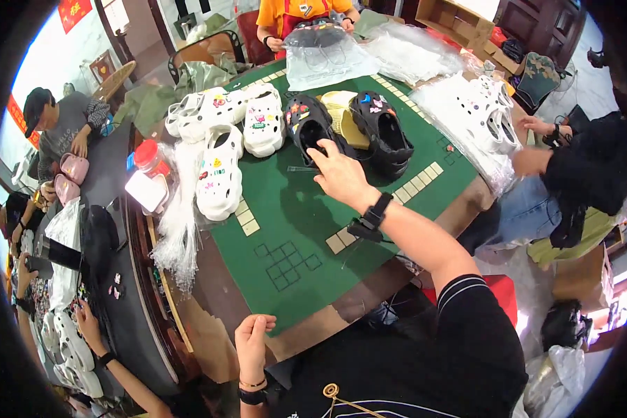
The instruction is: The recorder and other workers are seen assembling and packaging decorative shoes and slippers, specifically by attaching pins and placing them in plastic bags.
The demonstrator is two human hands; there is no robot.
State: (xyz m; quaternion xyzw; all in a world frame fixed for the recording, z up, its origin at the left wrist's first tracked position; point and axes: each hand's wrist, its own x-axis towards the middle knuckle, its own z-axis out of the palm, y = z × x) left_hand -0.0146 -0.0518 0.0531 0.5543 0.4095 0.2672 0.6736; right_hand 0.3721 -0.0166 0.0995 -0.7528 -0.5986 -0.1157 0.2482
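My right hand (343, 180) reaches over the heel of a black clog (308, 125) with colourful charms. Its fingers bend into the clog's opening and the thumb lies outside the heel. By the thumb lies a short clear plastic strip (301, 168). A second black clog (384, 136) stands to the right, with a yellow ridged clog (343, 115) partly hidden between the two. My left hand (253, 343) is closed beside the near table edge, and nothing shows in its fingers. White charm-covered clogs (221, 174) stand left of the black pair.
A green tabletop (292, 237) carries rows of cream tiles (418, 182). Clear plastic strands (181, 237) hang over its left edge by a white box (146, 192) and red-lidded jar (148, 157). More white clogs (482, 104) lie on plastic bags at right. Other people sit around.
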